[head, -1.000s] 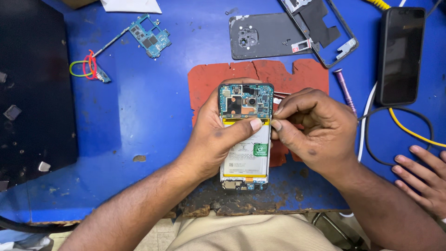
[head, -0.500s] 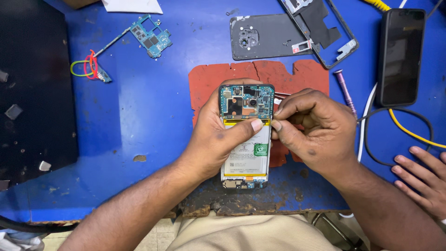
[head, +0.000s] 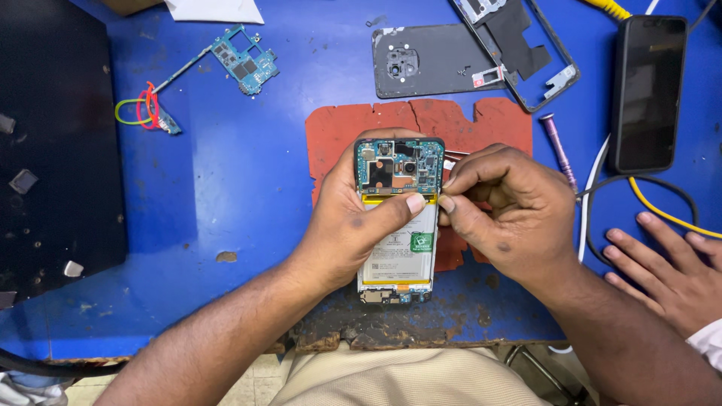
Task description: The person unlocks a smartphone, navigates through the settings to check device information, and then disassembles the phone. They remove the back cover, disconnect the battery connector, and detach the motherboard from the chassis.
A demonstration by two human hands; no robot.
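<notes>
— Looking at centre frame, I see the left hand (head: 353, 225) wrapped around the opened phone (head: 398, 218), thumb pressed across its battery. It looks light, thin, fragile; I'd take it by the side edges.
— And the other?
— Just right of it, the right hand (head: 504, 207) has its fingertips pinched together at the phone's upper edge, maybe on a thin tool; I can't tell.

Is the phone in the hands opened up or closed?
Opened up. The phone has no back cover: its circuit board and white battery show. The left hand holds it.
</notes>
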